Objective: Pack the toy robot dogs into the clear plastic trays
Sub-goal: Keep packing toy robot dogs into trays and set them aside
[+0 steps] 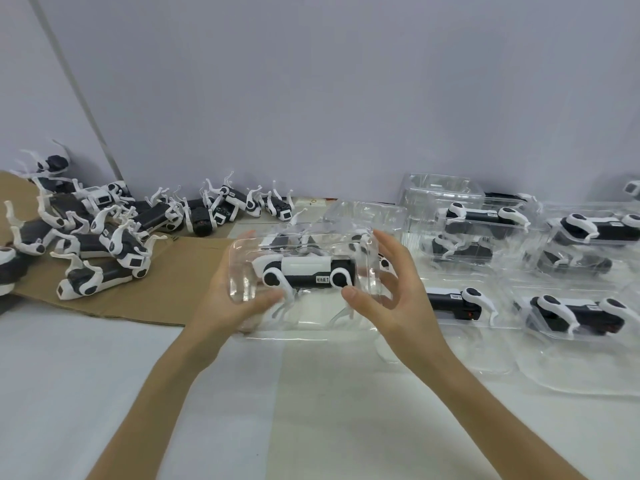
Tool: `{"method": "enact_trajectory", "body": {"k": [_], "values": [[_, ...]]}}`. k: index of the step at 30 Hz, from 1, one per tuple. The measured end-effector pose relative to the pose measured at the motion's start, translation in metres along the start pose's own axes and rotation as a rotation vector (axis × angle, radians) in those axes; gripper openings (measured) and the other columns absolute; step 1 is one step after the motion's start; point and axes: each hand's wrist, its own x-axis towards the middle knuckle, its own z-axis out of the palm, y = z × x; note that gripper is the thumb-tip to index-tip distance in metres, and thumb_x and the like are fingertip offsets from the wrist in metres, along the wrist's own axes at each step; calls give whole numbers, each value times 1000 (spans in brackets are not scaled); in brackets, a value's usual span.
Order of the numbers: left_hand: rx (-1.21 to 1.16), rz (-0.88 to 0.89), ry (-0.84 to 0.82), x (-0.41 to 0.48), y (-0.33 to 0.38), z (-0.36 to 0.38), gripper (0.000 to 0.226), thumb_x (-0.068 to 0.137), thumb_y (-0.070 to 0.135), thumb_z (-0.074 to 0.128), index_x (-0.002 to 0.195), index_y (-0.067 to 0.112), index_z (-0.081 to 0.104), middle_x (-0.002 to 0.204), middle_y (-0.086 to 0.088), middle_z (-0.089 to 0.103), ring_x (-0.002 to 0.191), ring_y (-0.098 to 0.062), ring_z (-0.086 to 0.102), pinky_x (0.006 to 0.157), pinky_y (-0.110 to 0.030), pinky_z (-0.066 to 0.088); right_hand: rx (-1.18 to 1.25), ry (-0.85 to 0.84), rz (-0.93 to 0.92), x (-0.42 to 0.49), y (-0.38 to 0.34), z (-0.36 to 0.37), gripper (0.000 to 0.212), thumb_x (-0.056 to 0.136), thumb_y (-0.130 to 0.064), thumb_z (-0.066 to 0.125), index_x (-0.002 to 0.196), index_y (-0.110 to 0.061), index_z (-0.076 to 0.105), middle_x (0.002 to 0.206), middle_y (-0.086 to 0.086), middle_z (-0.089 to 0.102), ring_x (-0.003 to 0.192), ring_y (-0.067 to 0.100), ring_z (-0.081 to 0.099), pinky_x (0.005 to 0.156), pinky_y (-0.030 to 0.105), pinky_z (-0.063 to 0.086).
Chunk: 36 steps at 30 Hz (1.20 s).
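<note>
At the centre of the desk (pixel 311 410), the left hand (pixel 228 299) is closed on the nine o'clock end of a clear tray (pixel 242 258), thumb on the near face and fingers behind. The right hand (pixel 398 306) is curled round the three o'clock end, its thumb pressed on the near face. The tray is held tipped toward the viewer. Inside it a toy robot dog (pixel 304 268) lies on its side, lengthwise, head toward nine o'clock and legs toward six.

The step in hand is judged to be the seating of this dog. It is best done with both ends kept gripped and the body pressed evenly by the thumbs until it sits flat. The thin white legs should be guided into their recesses rather than forced. Whether they are already seated cannot be told through the glare on the plastic. The tray's walls are thin and would buckle under a hard squeeze, so light pressure is advised.

At three o'clock of the hands, packed trays (pixel 485 237) are spread over the desk, and the finished one would be set beside them. At ten o'clock a heap of loose dogs (pixel 104 237) lies on a cardboard sheet (pixel 194 258), so much packing is left.
</note>
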Motion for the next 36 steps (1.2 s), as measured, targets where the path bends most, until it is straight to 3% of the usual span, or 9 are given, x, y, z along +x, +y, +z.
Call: {"method": "enact_trajectory", "body": {"k": [2,9,16,21,24,27,30,33,36], "values": [[-76,-24,-14,1,1,-5,83,63,60,81,138,48,46,104,15,66,88,-14,69,81,-26,56,-21,-16,15,-3,2,5,78,76,-43,76,141,-51,34,136,-41,40,117,-10,51,84,14,49],[22,-50,13,2,-2,-26,70,67,49,79,133,45,54,100,8,65,103,-7,64,86,-27,51,-18,-95,142,-8,11,15,73,81,-34,80,133,-55,33,135,-20,49,109,-6,57,76,11,49],[5,-158,55,5,-7,-29,56,71,28,82,123,35,63,121,1,70,107,-14,69,79,-24,51,-52,-32,270,-15,23,27,67,82,-36,78,129,-54,34,123,-23,52,96,-1,59,74,16,46],[114,-208,31,4,-5,-34,50,68,47,88,113,49,66,114,14,71,107,-12,68,82,-31,52,-88,-18,280,-17,23,31,73,85,-39,74,144,-44,32,136,-20,46,112,-3,57,92,25,47],[80,-292,60,4,-7,-30,55,65,58,86,114,43,67,115,2,73,101,-26,71,88,-44,58,-93,-29,279,-18,24,31,80,88,-35,72,151,-42,25,151,-22,31,136,1,39,107,26,37],[148,-376,136,4,-10,-26,55,65,59,75,116,40,64,113,-6,71,92,-20,73,69,-28,56,-295,-55,106,-23,23,34,83,88,-36,71,152,-45,19,159,-30,12,146,-8,9,116,17,15],[270,-456,127,5,-15,-32,74,67,70,75,129,34,58,128,-10,63,124,-26,57,92,-36,46,-514,-138,-139,-24,18,35,78,88,-44,65,153,-39,23,162,-25,7,147,-8,2,111,8,6],[281,-471,85,4,-15,-33,73,68,76,71,125,30,62,130,-1,61,125,-23,54,101,-36,43,-754,-268,-322,-26,17,38,74,86,-51,60,152,-37,28,164,-15,10,150,1,6,119,20,4],[283,-502,79,6,-14,-29,63,77,73,52,110,22,68,115,0,67,112,-21,60,80,-26,43,-882,-366,-331,-28,18,39,53,90,-52,58,139,-35,50,160,-9,29,149,9,18,122,38,5]]}}
